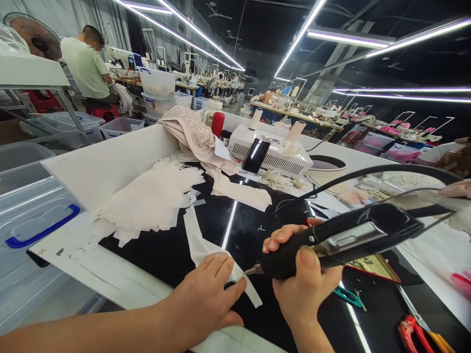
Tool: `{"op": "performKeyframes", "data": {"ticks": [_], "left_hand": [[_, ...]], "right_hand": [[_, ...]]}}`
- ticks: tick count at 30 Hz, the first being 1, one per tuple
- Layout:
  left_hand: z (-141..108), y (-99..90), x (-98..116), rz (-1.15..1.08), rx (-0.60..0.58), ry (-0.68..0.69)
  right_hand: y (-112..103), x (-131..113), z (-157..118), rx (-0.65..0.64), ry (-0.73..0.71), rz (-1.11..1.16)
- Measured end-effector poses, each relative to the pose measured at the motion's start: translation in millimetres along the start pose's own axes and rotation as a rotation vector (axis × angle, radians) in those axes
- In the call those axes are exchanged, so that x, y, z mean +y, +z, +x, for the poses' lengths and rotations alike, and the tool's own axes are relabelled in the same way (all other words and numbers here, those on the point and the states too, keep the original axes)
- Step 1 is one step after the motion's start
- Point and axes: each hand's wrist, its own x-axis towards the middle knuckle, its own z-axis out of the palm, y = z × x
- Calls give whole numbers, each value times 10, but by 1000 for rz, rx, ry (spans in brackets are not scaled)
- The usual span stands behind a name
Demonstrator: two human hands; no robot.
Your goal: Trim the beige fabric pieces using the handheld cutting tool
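Observation:
On the glossy black work surface (217, 223), a narrow white fabric strip (197, 240) lies at a slant. My left hand (206, 299) presses on the strip, fingers spread a little, palm down. My right hand (307, 279) is wrapped round a black handheld tool (349, 240) with a silver plate on its side and a cable at its rear. The tool's thin metal tip (253, 269) points left and touches or nearly touches the strip beside my left fingertips. A wide pile of pale fabric pieces (147, 201) sits behind and left of the strip.
Behind stand a white vented box (272, 149), a dark phone (256, 155), a red thread cone (218, 124) and beige lace pieces (191, 130). Red-handled scissors (412, 333) and teal snips (348, 296) lie at right. Clear bins (33, 235) stand left; a person (88, 68) sits beyond.

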Motion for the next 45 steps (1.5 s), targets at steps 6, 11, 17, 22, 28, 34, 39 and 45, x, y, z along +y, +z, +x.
{"op": "performKeyframes", "data": {"ticks": [6, 11, 17, 22, 28, 34, 39, 45], "left_hand": [[-14, -11, -29, -37, -30, 5], [-19, -25, -54, -44, -38, 9], [14, -99, -88, -94, -48, 22], [-8, -125, -146, -71, -53, 78], [-22, -128, -180, -51, -66, 103], [-10, -156, -190, -36, -40, 110], [-3, -170, -183, -43, -38, 102], [-14, -168, -178, -70, -52, 93]], "right_hand": [[19, 34, -2, -19, 32, -21], [53, 72, 29, -28, -5, 1], [75, 160, 13, -89, 1, 8], [121, 194, 29, -100, -4, 59], [202, 253, 73, -121, -3, 127], [234, 306, 58, -149, -1, 140], [234, 340, 46, -141, 3, 118], [216, 314, 67, -140, 3, 102]]}}
